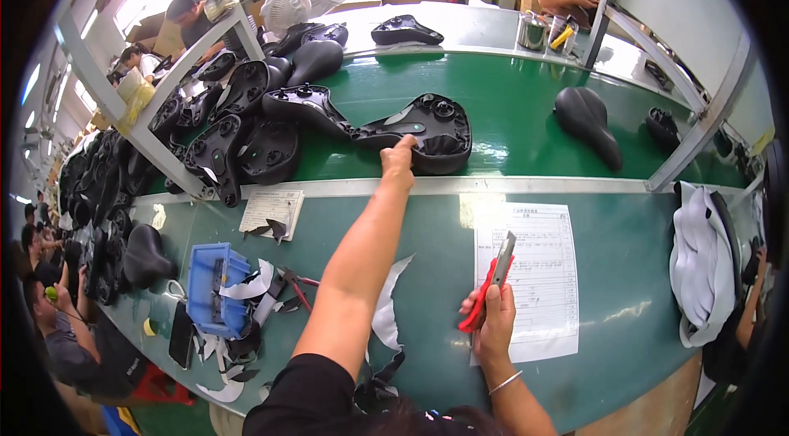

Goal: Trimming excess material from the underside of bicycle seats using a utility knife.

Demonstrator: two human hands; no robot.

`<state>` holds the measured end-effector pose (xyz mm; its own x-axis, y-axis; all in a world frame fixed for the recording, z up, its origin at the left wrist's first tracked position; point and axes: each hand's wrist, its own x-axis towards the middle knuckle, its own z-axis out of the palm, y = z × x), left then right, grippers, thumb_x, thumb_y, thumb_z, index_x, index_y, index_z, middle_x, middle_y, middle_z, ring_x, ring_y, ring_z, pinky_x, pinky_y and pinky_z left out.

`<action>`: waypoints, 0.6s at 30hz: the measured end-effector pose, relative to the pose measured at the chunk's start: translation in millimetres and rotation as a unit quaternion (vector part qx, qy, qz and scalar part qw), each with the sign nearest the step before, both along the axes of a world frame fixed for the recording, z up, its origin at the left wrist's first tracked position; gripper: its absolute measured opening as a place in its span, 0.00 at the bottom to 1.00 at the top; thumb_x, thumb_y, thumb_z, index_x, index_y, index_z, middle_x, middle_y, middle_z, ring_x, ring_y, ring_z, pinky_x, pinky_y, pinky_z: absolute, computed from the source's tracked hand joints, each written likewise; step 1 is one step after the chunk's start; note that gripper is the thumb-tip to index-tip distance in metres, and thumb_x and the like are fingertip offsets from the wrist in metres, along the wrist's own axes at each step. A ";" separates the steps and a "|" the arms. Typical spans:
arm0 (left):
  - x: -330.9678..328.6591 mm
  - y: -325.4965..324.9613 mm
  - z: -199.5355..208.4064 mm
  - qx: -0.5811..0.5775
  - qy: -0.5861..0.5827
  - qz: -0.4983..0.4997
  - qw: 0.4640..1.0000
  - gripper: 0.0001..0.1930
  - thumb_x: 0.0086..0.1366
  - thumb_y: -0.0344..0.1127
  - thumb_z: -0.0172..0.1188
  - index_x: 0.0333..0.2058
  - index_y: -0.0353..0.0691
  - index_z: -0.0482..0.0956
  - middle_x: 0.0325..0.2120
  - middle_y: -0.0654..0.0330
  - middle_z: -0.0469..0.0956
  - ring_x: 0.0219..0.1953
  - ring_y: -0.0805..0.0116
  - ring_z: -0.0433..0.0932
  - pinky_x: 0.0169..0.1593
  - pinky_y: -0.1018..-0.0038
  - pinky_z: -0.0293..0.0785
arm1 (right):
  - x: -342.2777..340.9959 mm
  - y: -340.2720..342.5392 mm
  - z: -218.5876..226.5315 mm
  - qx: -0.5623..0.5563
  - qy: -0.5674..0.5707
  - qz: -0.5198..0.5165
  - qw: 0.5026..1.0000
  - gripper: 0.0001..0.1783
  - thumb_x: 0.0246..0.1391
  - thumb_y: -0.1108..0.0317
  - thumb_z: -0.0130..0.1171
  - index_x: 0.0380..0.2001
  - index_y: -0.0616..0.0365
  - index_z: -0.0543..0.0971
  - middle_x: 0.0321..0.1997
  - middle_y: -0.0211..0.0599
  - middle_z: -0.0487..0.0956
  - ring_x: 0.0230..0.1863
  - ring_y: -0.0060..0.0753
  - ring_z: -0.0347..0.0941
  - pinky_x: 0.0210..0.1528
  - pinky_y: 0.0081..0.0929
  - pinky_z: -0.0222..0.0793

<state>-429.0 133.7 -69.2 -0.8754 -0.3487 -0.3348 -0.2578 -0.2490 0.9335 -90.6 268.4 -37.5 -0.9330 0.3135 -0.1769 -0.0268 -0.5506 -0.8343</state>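
My left arm is stretched across to the green conveyor belt. There my left hand (398, 163) has its fingers closed at the near edge of an upside-down black bicycle saddle (442, 133), whose hollow underside faces up; part of the grip is hidden by the hand itself. Nearer to me, my right hand (495, 325) holds a red utility knife (498, 273) with its blade out, pointing up and away. Beneath the knife a printed paper sheet (546, 288) lies on the green table (625, 272).
More saddles (267, 148) crowd the left of the belt (509, 115); a single saddle (588, 124) sits right. A blue basket (215, 288), pliers (297, 286) and offcuts (388, 313) lie left. White covers (701, 267) are stacked right. Metal posts (707, 124) flank the belt. Several people work nearby.
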 end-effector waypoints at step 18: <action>465.5 -190.7 92.2 -0.495 0.038 -0.069 0.865 0.25 0.54 0.39 0.66 0.46 0.31 0.69 0.37 0.52 0.74 0.41 0.61 0.74 0.47 0.69 0.69 | 59.8 -67.5 36.4 0.289 0.078 0.353 0.887 0.30 0.62 0.67 0.48 0.65 0.55 0.53 0.31 0.31 0.72 0.23 0.19 0.67 0.27 0.19 0.67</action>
